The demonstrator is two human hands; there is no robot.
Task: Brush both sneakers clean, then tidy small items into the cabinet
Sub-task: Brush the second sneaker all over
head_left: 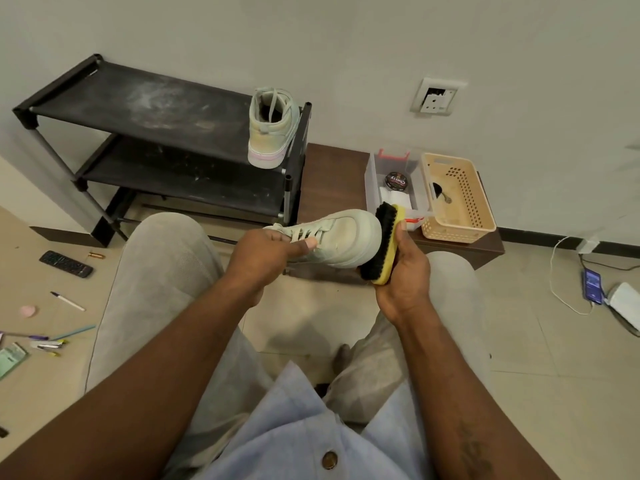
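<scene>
The person sits with grey-trousered knees spread over a beige tiled floor point(536, 341). Between the knees, the left hand point(266, 258) grips a pale green sneaker point(339, 237) by its laced upper, fingers curled under and thumb pressed across the laces. The right hand point(403, 271) is closed round a yellow-backed brush point(382, 244), whose black bristles are pressed against the sneaker's toe.

On the tiles at left lie pens point(67, 301) and a dark remote control point(65, 264). At right lies a phone point(592, 282) on a white cable.

Farther off, a low brown cabinet point(332, 174) carries a clear plastic box point(372, 181) holding a polish tin point(397, 181), with a beige perforated basket point(457, 232) just beside the box. Left of it stands a dusty black shoe rack point(138, 105). The second sneaker point(270, 133) sits at the right end of its top shelf, heel toward the person. Behind is a white wall with a socket point(436, 98).
</scene>
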